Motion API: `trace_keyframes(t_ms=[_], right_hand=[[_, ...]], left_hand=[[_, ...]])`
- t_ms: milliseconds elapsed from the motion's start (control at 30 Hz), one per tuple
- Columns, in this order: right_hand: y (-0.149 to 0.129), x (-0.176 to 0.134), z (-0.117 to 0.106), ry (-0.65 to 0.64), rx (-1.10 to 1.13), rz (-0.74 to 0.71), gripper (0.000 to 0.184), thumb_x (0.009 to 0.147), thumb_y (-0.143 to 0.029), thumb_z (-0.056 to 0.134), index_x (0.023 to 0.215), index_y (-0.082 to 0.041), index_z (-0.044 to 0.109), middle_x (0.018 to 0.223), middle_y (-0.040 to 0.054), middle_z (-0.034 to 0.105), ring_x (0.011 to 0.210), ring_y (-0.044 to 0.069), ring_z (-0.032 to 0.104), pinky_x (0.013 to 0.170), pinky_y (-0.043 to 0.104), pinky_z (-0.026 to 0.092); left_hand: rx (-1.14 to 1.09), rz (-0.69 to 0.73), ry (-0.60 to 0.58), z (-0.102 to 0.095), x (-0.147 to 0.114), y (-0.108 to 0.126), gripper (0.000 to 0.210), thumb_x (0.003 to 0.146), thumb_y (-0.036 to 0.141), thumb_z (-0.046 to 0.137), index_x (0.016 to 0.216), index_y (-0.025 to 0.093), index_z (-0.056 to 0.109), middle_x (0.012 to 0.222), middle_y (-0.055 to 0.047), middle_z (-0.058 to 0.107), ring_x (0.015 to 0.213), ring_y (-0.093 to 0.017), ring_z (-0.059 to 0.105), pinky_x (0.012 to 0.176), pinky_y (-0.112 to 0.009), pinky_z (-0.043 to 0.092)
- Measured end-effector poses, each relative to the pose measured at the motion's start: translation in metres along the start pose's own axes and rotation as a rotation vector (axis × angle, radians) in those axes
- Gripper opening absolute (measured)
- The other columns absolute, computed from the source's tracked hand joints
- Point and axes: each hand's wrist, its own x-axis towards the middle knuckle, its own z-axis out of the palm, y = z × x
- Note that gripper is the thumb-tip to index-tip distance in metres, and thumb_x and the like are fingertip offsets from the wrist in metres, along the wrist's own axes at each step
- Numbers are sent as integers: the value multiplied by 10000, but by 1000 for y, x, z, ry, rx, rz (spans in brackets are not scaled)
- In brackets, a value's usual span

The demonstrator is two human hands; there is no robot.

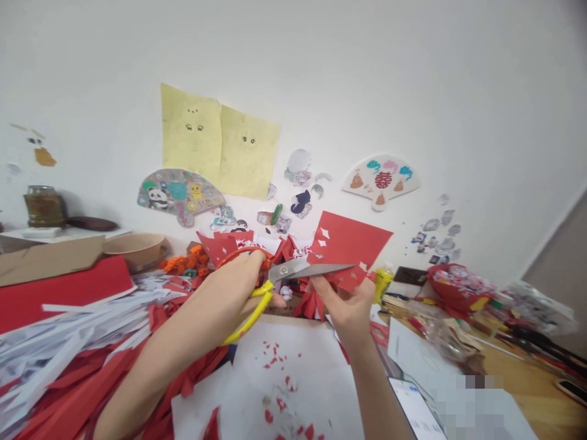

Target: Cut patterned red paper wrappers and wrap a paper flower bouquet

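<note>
My left hand is closed around the yellow and orange handles of a pair of scissors, whose grey blades are apart and point right. Pinched in my right hand is a sheet of red paper with small diamond-shaped holes along its left and lower edges. The blades lie across the lower part of the paper, close to my right fingers. Below both hands, small red scraps are scattered on a white sheet.
White and red paper strips heap up at the left. A phone lies at lower right, beside white sheets. Behind stand a yellow bottle and a red bowl-like holder of paper pieces. Painted fans hang on the wall.
</note>
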Motion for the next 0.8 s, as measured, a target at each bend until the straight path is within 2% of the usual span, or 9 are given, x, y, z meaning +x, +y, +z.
trace_keyframes(t_ms=[133,233,367,500,567,667,733,800], right_hand=[[5,3,-8,-75,-96,20,126,812,-256,688,717,-174,697,717,30,714,674,180,661,687,310,534],[10,4,-14,-62,-109,6,140,816,-273,687,716,-175,694,706,22,706,671,169,647,678,294,521],[14,6,-16,-25,84,99,166,845,-305,660,738,-184,697,657,3,689,602,139,628,587,249,499],[16,8,-12,11,268,197,112,839,-301,675,821,-199,718,608,-20,673,546,119,603,532,226,475],[16,9,-11,6,305,246,111,802,-296,715,767,-191,717,600,-15,673,548,123,603,538,234,481],[15,9,-9,-65,292,351,169,740,-314,771,677,-173,701,610,14,689,584,151,623,571,266,511],[16,9,-8,-121,301,418,185,731,-333,777,698,-171,693,619,24,698,593,163,632,578,282,521],[18,10,-6,-87,355,438,187,744,-352,764,769,-180,693,664,27,718,642,178,659,611,296,540]], left_hand=[[19,-30,-15,0,2,0,172,898,374,411,804,245,348,792,-22,579,660,-194,537,565,-290,351],[17,-29,-21,2,4,-4,161,904,358,399,811,245,334,818,-24,587,683,-194,545,580,-291,354],[33,-11,-5,6,5,-9,148,906,337,400,817,245,327,813,-18,581,692,-192,545,589,-290,349],[33,-20,7,8,6,-10,166,914,363,392,813,247,330,777,-5,571,657,-189,537,586,-290,337],[34,-32,32,8,7,-9,176,911,375,401,811,246,334,785,-12,571,674,-199,555,585,-291,334],[14,-49,52,8,9,-10,207,900,396,430,805,245,326,796,-20,567,709,-214,584,586,-288,337],[-4,-62,46,8,10,-11,229,890,413,453,807,246,320,797,-16,563,711,-218,590,584,-284,337],[-9,-84,38,7,11,-12,245,882,426,466,811,248,313,798,-13,559,704,-216,586,581,-282,336]])
